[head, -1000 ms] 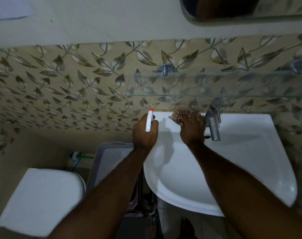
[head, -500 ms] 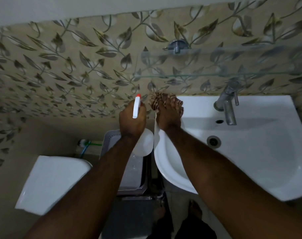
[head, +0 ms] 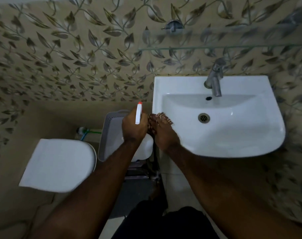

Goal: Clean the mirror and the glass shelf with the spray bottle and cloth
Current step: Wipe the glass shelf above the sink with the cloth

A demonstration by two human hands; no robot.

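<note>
Near the left edge of the sink, held low, my hands are packed side by side.

Risks first:
- The bottle has its nozzle pointing far, at the wall, not up at the shelf. If I pull the trigger from this pose, the spray lands on tile. I need to raise it and re-aim.
- The mirror is out of frame, so I can't judge aim or coverage until I look up.
- The shelf is plain glass on a small bracket. My guess is that leaning hard on its near edge while wiping could stress it.
- The bottle and the cloth sit right against each other. If I lift both at once, the cloth could snag the trigger, or I could fumble one. The bottle would then drop by the basket, or the cloth would fall into the sink.

Hands:
- My left hand is wrapped round the bottle's neck with the fingers curled tight. The white body hangs below the fist and the red tip points far.
- My right hand is clenched on the cloth, which is brown, patterned and bunched. One end sticks out past the fingers over the sink rim.
</note>
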